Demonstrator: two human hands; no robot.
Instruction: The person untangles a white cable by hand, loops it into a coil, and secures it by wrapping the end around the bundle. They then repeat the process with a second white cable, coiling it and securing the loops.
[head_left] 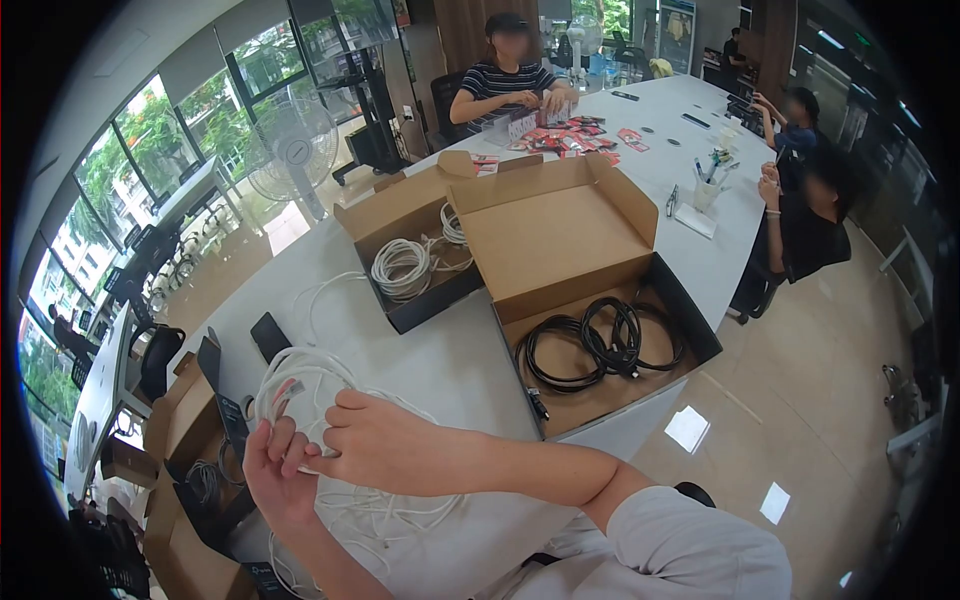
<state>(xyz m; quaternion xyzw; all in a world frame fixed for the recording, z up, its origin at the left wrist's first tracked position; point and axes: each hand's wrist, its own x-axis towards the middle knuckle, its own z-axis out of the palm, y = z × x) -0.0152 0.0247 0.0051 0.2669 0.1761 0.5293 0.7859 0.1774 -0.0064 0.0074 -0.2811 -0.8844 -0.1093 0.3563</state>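
Note:
A looped coil of white cable [325, 362] is held up above the near left of the table, with a small reddish-white label on it. My left hand [282, 470] is closed round the lower end of the coil. Against it, my right hand [372, 440] is closed too, its fingertips on the cable beside my left fingers. Loose white cable [400, 512] lies tangled on the table below both hands. Past my right forearm, an open cardboard box [560, 235] holds coiled black cables [612, 340].
Behind, a second open box [400, 318] holds white cable coils [402, 268]. Another open box [185, 450] with grey cable stands at the left, near a dark phone-like slab [269, 337]. Across the white table [700, 130], a person handles red packets [575, 138]; others sit right.

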